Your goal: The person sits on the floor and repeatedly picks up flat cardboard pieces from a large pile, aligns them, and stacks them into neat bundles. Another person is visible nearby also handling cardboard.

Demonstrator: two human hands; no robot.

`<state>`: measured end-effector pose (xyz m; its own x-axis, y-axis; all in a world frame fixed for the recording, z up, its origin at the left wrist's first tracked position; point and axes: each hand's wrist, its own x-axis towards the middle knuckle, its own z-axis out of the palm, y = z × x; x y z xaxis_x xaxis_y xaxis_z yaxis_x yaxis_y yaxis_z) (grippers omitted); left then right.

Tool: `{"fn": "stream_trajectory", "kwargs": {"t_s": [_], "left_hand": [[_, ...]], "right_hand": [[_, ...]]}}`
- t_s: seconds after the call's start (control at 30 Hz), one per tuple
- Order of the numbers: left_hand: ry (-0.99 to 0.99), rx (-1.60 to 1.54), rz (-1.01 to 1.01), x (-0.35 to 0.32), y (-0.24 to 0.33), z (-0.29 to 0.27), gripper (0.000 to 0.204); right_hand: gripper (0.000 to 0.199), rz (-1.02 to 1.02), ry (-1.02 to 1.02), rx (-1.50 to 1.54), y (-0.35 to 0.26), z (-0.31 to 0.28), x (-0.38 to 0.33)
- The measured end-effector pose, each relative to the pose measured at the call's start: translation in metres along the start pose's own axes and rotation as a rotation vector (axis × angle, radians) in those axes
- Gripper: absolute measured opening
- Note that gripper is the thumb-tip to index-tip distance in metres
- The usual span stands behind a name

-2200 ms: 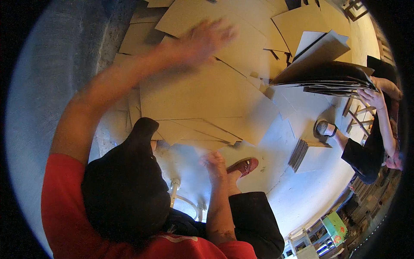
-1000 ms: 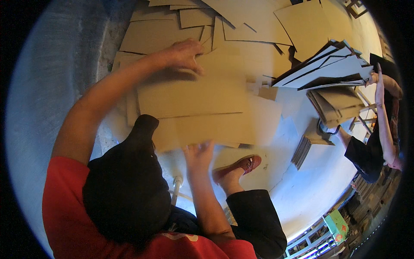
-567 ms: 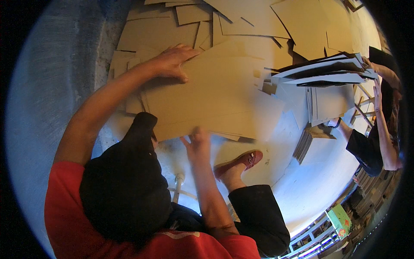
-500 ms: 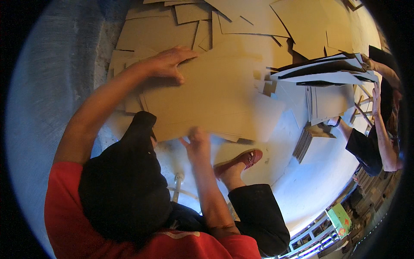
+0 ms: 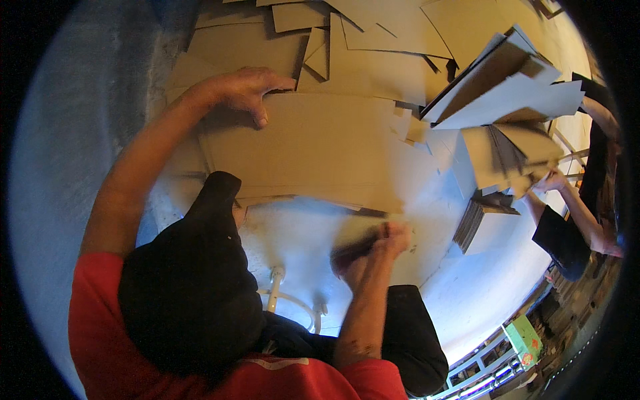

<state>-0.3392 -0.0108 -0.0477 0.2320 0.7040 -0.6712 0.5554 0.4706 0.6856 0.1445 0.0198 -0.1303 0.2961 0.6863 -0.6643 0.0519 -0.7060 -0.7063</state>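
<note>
Our right hand dropped off large flat brown cardboard sheet, now blurred, grip unclear; left hand still pressed flat, fingers spread, on sheet's far corner.

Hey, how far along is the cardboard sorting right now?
Done so far: one small stack of flat sheets sits on the floor at right. In hand: the left hand presses on a large cardboard sheet, while the right hand is lower, blurred, near its front edge. Left: many loose cardboard pieces lie scattered beyond, and a co-worker's hand holds another bundle.
</note>
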Motion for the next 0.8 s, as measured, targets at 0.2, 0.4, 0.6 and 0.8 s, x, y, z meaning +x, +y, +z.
{"fn": "stream_trajectory", "kwargs": {"t_s": [0.2,0.4,0.6,0.8], "left_hand": [[-0.015,0.029,0.039,-0.006,-0.017,0.041,0.094],[0.19,0.185,0.227,-0.012,-0.033,0.073,0.1],[0.155,0.311,0.189,-0.014,-0.014,0.079,0.098],[0.196,0.194,0.266,-0.006,-0.025,0.086,0.097]], "right_hand": [[0.042,-0.042,-0.401,-0.29,-0.07,0.029,0.042],[0.031,0.021,-0.728,-0.683,-0.101,0.076,-0.007],[0.033,-0.247,-0.384,-0.218,-0.131,0.111,0.021],[0.04,-0.967,-0.076,-1.065,-0.135,0.199,0.094]]}}
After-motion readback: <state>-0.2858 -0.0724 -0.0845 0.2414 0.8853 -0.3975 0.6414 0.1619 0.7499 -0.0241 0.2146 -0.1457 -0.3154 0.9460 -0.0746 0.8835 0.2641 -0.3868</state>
